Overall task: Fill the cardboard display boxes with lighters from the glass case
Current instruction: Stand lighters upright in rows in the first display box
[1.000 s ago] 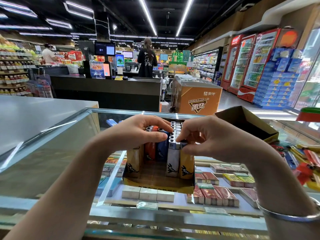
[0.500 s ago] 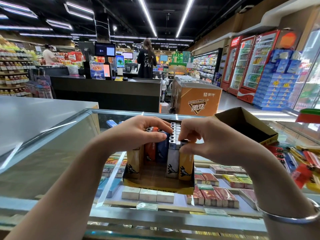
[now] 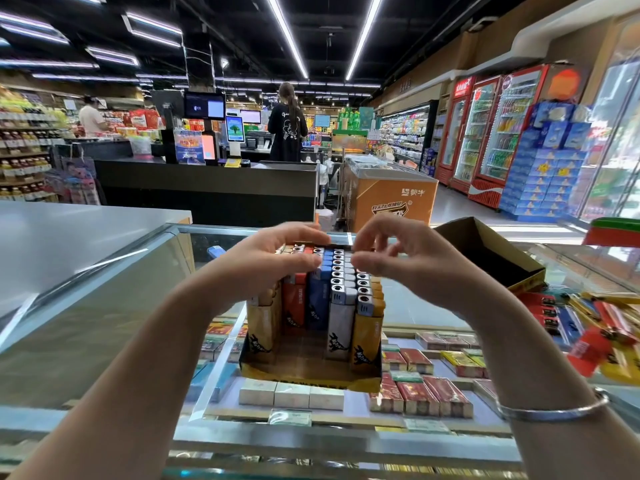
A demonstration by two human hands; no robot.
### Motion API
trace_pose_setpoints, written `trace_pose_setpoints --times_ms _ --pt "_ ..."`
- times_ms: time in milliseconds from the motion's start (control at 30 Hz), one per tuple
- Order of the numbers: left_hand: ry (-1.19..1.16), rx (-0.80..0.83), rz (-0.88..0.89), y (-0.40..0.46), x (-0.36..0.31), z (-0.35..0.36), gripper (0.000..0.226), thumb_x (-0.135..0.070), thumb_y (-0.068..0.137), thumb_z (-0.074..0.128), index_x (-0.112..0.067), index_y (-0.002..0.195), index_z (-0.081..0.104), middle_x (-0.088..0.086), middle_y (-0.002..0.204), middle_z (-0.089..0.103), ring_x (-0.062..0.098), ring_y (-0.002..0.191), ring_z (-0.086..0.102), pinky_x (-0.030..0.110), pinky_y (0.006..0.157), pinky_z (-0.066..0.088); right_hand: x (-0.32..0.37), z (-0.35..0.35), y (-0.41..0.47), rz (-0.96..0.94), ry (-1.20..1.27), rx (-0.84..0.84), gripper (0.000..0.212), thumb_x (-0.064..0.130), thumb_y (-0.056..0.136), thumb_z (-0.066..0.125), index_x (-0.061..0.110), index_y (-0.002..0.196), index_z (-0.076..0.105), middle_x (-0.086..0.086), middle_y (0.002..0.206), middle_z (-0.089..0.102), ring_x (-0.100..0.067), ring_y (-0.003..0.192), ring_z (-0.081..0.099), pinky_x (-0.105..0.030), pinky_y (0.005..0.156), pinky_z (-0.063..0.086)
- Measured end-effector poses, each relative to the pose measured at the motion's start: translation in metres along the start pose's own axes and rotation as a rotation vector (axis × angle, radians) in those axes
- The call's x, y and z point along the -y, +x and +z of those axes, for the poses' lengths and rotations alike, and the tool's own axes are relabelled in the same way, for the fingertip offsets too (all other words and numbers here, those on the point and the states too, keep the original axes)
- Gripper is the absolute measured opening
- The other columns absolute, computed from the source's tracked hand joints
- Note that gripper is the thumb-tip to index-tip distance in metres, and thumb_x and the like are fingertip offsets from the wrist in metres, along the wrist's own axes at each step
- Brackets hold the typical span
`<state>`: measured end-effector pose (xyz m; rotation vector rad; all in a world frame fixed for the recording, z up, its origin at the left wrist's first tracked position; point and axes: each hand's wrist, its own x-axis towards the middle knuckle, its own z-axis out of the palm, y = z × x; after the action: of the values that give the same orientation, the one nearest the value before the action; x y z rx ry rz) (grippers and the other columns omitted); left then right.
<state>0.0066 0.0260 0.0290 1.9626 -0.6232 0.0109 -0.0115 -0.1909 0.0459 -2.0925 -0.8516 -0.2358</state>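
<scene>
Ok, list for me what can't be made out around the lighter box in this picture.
- Head view: the back rows of lighters are covered by the left hand and right hand.
- The second cardboard box: its inside is dark, contents unclear.
- Loose lighters on the right are blurred, so they cannot be counted.
- Print on the display box front lip is too small to read.
</scene>
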Motion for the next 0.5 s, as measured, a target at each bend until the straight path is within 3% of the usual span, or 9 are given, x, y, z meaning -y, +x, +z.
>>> trace_pose_setpoints --times_ms 67,133,167,267,333,500 --pt "-0.057 -0.121 -0.096 0.004 0.004 -0.002 0.025 -0.026 0.085 0.062 -0.046 0.100 0.057 -0.018 0.128 0.045 0.009 0.115 0.050 0.040 0.096 0.044 -0.011 0.003 0.005 0.136 0.013 -0.102 0.010 0.038 0.085 0.059 0.033 0.091 0.054 0.010 0.106 0.052 -0.006 0.099 0.050 -0.032 0.089 0.044" --pt "-0.154 -0.216 -0.234 0.006 0.004 -0.002 0.025 -0.021 0.088 0.058 -0.040 0.103 0.052 0.003 0.127 0.051 0.026 0.109 0.056 0.048 0.092 0.048 -0.020 0.010 0.009 0.307 0.061 -0.067 0.021 0.042 0.088 0.053 0.029 0.104 0.049 0.001 0.120 0.050 -0.015 0.111 0.049 -0.036 0.095 0.043" --pt "-0.201 -0.241 -0.280 0.007 0.005 -0.001 0.027 -0.018 0.088 0.057 -0.036 0.108 0.050 0.008 0.123 0.053 0.028 0.104 0.059 0.047 0.087 0.052 -0.022 0.014 0.010 0.362 0.096 -0.033 0.024 0.042 0.090 0.051 0.027 0.108 0.045 0.000 0.120 0.051 -0.015 0.109 0.051 -0.034 0.092 0.044" --pt "-0.270 -0.246 -0.310 0.010 0.004 0.005 0.038 -0.012 0.089 0.055 -0.024 0.123 0.046 0.004 0.109 0.056 0.023 0.092 0.064 0.035 0.072 0.058 -0.025 0.024 0.012 0.407 0.162 -0.015 0.024 0.037 0.093 0.050 0.028 0.113 0.040 0.004 0.102 0.053 -0.006 0.088 0.056 -0.016 0.063 0.046" --pt "-0.276 -0.257 -0.305 0.012 0.003 0.009 0.042 -0.008 0.088 0.054 -0.023 0.126 0.045 -0.001 0.107 0.053 0.022 0.094 0.062 0.036 0.073 0.057 -0.027 0.026 0.013 0.424 0.191 -0.036 0.026 0.034 0.094 0.051 0.027 0.116 0.039 0.003 0.100 0.051 -0.005 0.083 0.056 -0.008 0.050 0.044" --pt "-0.504 -0.222 -0.295 0.009 -0.002 0.012 0.053 0.004 0.084 0.050 -0.017 0.131 0.039 0.001 0.119 0.043 0.024 0.096 0.059 0.027 0.055 0.056 -0.031 0.017 0.014 0.499 0.193 -0.047 0.027 0.025 0.094 0.052 0.022 0.118 0.039 -0.007 0.111 0.050 -0.013 0.084 0.059 -0.011 0.047 0.045"
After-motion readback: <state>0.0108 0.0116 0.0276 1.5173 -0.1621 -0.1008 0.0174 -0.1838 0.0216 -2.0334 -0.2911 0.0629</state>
